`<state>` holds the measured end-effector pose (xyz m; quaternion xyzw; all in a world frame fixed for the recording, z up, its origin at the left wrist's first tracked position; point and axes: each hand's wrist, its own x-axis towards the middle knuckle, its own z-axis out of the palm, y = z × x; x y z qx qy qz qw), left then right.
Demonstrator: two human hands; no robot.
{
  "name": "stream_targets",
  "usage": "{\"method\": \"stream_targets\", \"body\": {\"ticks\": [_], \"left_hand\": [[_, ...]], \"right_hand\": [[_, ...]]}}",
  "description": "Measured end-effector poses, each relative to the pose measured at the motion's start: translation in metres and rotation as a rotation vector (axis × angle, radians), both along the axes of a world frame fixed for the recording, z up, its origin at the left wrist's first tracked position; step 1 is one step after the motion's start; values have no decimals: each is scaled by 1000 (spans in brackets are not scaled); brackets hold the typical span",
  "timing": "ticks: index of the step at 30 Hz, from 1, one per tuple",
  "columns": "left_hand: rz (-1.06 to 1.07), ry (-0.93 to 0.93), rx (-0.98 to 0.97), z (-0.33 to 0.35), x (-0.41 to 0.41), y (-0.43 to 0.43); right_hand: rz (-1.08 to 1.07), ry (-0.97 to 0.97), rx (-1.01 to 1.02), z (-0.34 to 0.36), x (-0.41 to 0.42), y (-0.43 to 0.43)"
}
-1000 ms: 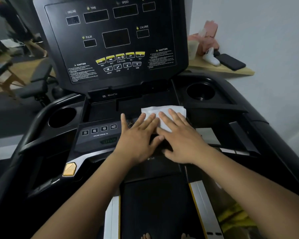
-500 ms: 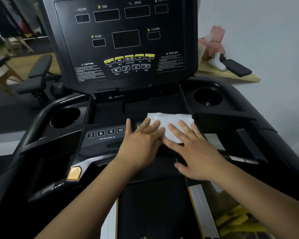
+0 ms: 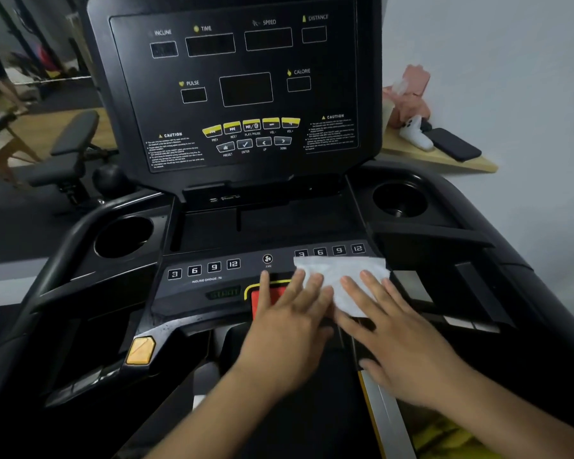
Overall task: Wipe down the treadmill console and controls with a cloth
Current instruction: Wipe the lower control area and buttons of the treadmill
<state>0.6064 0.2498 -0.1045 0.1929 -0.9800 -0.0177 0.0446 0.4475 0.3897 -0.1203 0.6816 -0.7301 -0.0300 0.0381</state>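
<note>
Cloth (image 3: 340, 279): one, under two hands.

- The upright display panel (image 3: 236, 84) reads INCLINE, TIME, SPEED, DISTANCE, PULSE and CALORIE beside its dark windows.
- The yellow button row (image 3: 251, 125) is labelled PREV, NEXT, PLAY/PAUSE, VOL-, VOL+; the dark keys below read PRESET, ENTER, UP, DOWN.
- Two CAUTION headings top fine print too small to read.
- The left number keys (image 3: 203, 269) show 3, 6, 9, 12 over INCLINE CHOICE %.
- The right number keys (image 3: 329, 251) show 3, 6, 9, 12.

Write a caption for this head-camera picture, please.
Both hands, left and right, press a white cloth flat on the treadmill's control strip.
</note>
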Motion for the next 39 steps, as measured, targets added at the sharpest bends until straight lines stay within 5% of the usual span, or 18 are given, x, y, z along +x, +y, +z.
{"method": "stream_targets", "body": {"ticks": [19,39], "left_hand": [[84,-106,-135,7,-27,10],[41,-112,-128,2,14,20]], "right_hand": [[-234,38,-12,10,3,-26],[-99,-32,-23,-3,10,7]]}}
